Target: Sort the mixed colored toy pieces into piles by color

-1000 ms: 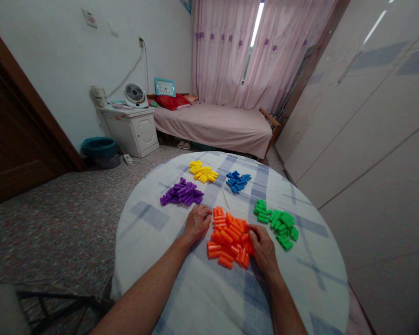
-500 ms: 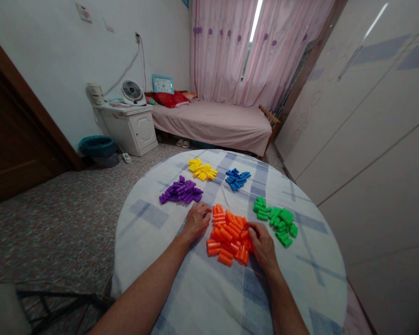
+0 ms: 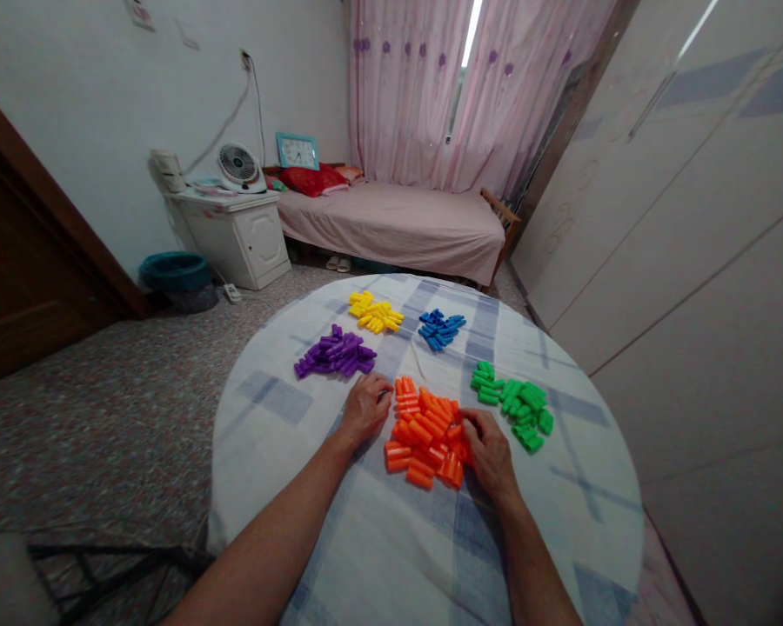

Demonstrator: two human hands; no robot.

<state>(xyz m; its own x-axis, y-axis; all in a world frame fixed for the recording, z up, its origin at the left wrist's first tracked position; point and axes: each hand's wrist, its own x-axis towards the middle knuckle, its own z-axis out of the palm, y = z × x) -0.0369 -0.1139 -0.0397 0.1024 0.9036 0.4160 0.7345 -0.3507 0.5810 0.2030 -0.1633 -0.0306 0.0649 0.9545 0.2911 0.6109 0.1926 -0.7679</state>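
As far as the colours go, the separating looks done: five groups lie apart on the cloth-covered counter (image 3: 391, 565), and no piece of a wrong colour shows in any of them. The purple pieces (image 3: 336, 352) and yellow pieces (image 3: 377, 316) lie on the far left, the blue pieces (image 3: 441, 330) beyond the middle, the green pieces (image 3: 525, 404) to the right. The orange pieces (image 3: 424, 430) sit nearest the person, between the two hands. A few of them line up side by side at the heap's far left corner; the rest overlap at odd angles, so any tidying there seems unfinished.

The left hand (image 3: 365, 407) rests just beside that corner, fingers loosely bent, its grip relaxed with nothing seen in it. The right hand (image 3: 487, 445) lies against the heap's right edge; whether its grip has closed on a piece cannot be told, since the fingertips are partly hidden.

The lower orange layer is covered by the upper one, and both palms are out of sight. The forearms run off the bottom edge, and the far groups are too small and crowded to count.
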